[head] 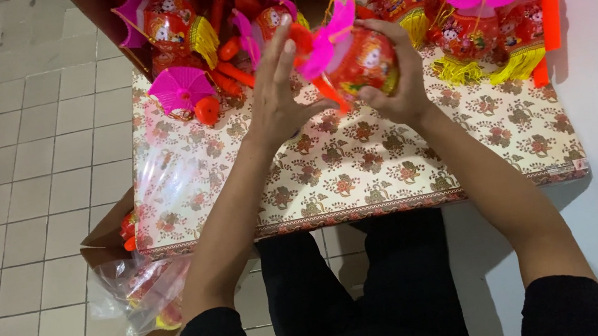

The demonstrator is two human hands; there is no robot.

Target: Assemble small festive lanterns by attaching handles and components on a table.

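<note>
Our right hand point(400, 91) cups the red lantern point(366, 61) held above the table point(391, 172), while our left hand point(276, 95) is spread open, fingertips at its pink fan top point(328, 35). It looks light, thin and crushable; we judge the round body the safest hold, not the fan or tassels

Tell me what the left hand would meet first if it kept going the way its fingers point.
The left hand points up and away across the table. Its fingers already touch the red lantern held by the right hand. Past that lies the pile of red lanterns, though depth is unclear.
</note>
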